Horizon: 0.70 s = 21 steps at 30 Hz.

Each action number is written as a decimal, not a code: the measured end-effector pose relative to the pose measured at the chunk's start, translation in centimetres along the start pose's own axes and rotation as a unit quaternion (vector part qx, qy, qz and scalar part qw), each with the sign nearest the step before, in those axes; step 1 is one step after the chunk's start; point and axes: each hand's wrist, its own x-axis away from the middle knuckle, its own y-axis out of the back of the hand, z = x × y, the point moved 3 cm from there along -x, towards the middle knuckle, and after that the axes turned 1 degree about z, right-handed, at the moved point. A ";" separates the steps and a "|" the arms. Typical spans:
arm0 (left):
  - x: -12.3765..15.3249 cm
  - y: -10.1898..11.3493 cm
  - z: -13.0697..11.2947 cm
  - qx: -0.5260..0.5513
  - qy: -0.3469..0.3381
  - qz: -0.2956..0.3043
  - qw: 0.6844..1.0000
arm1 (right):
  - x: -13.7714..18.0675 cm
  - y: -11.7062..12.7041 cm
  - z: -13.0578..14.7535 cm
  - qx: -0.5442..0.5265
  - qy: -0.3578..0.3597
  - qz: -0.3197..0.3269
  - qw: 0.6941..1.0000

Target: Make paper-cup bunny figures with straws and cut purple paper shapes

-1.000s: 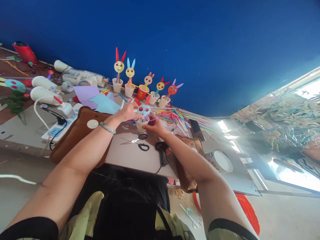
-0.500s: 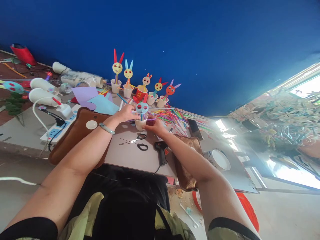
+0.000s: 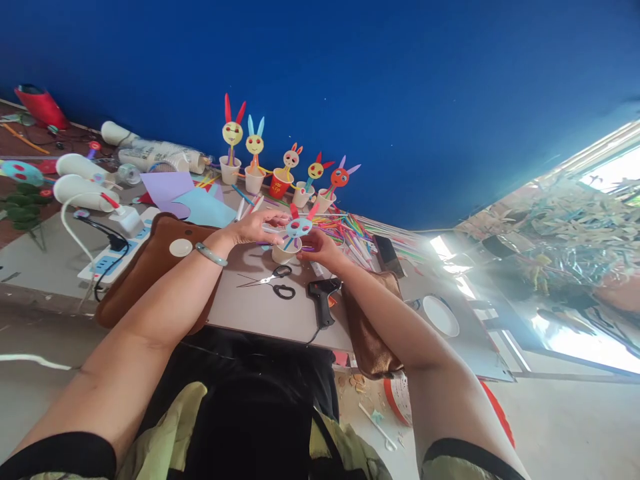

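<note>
A white paper cup (image 3: pixel 283 254) stands on the table with a rabbit figure in it; its light-blue round head (image 3: pixel 299 227) has red ears and red eyes. At the cup's left my left hand (image 3: pixel 256 229) has its thumb and fingers apart, close to the head. My right hand (image 3: pixel 323 251) is closed at the cup's right side, thumb and fingertips at its wall; the far fingers are partly hidden. Black-handled scissors (image 3: pixel 270 280) lie spread in front of the cup. Right of them rests a black glue gun (image 3: pixel 324 303).
Several finished rabbit cups, one in a red cup (image 3: pixel 281 184), line the blue wall. Coloured pipe cleaners (image 3: pixel 353 243) lie behind my right hand, near a black phone (image 3: pixel 388 256). Brown cushions, purple paper (image 3: pixel 167 190), a power strip (image 3: pixel 117 253) and a tape roll (image 3: pixel 440 316) surround the work area.
The light-blue rabbit head has shifted right and slightly down, now tilting. My left fingers have spread away from it. My right hand has moved slightly right, still at the cup.
</note>
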 end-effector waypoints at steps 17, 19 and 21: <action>0.3 -1.5 -1.0 -0.202 0.031 0.066 0.977 | -0.7 -1.7 1.3 0.214 0.018 -0.059 0.975; 0.3 -1.4 -1.1 -0.201 0.034 0.049 0.978 | -0.8 -1.8 1.2 0.225 0.017 -0.076 0.971; 0.3 -1.3 -0.8 -0.202 0.045 0.041 0.977 | -0.8 -1.9 1.3 0.228 0.020 -0.082 0.970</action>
